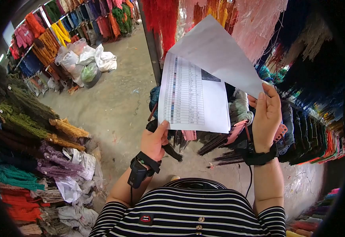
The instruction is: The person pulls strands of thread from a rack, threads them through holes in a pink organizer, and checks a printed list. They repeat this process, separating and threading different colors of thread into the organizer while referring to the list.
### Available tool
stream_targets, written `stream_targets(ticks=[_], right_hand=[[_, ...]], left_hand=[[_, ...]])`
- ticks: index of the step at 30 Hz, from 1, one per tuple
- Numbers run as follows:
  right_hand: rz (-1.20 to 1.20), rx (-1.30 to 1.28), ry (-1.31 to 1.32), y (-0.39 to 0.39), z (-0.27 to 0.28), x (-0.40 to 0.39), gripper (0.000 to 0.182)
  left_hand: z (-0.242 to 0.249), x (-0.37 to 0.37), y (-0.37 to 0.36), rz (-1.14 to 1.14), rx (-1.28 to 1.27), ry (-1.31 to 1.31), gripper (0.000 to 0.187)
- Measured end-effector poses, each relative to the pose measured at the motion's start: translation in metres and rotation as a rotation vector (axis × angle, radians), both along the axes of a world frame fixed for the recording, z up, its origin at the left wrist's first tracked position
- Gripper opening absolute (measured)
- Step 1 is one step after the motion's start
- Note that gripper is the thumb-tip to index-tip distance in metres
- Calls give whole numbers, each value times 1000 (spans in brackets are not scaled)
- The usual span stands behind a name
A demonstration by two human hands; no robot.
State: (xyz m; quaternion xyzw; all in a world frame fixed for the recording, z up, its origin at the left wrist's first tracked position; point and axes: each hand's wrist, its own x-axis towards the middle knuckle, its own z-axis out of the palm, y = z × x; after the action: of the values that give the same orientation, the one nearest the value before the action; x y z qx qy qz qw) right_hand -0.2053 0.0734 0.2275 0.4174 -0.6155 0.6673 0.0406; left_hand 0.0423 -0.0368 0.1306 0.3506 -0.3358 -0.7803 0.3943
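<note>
paper sheets (219, 51): at least two | wrist straps (262, 158): two | lips patch (145, 219): one | buttons (199, 227): three | yarn skeins (60, 32): dozens

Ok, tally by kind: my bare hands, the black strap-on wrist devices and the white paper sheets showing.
Bare hands: 2
Black strap-on wrist devices: 2
White paper sheets: 2, one printed with a table, one lifted over it
Total: 6

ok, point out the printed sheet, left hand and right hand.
Printed sheet (191, 98): head view, middle of its table.
Left hand (153, 141): head view, near thumb base.
Right hand (266, 117): head view, near thumb base.
</note>
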Motion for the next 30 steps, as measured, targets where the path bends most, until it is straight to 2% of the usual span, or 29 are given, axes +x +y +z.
stream_targets(ticks=[9,13,17,18,20,21,22,25,28,30], right_hand=[[1,37,-22,-5,-3,1,23],[37,128,28,-2,-20,8,21],[80,397,340,13,-29,19,21],[59,325,445,17,-28,23,20],[14,152,647,29,-22,36,19],[174,228,556,40,-22,43,17],[326,304,463,55,-23,50,15],[808,500,153,80,-29,64,13],[915,521,-198,105,-49,65,17],[937,519,-284,129,-54,55,17]], left_hand=[[-4,5,1,-20,26,42,14],[-25,25,8,-9,75,69,22],[-38,57,31,3,115,10,29],[-43,67,37,-31,27,40,32],[-21,67,62,-44,-2,58,35],[-7,65,73,-56,-23,65,36],[2,67,84,-158,-156,20,39],[34,41,125,-262,-199,2,41],[46,3,168,-285,-210,-16,44],[45,-16,191,-343,-181,-17,48]])
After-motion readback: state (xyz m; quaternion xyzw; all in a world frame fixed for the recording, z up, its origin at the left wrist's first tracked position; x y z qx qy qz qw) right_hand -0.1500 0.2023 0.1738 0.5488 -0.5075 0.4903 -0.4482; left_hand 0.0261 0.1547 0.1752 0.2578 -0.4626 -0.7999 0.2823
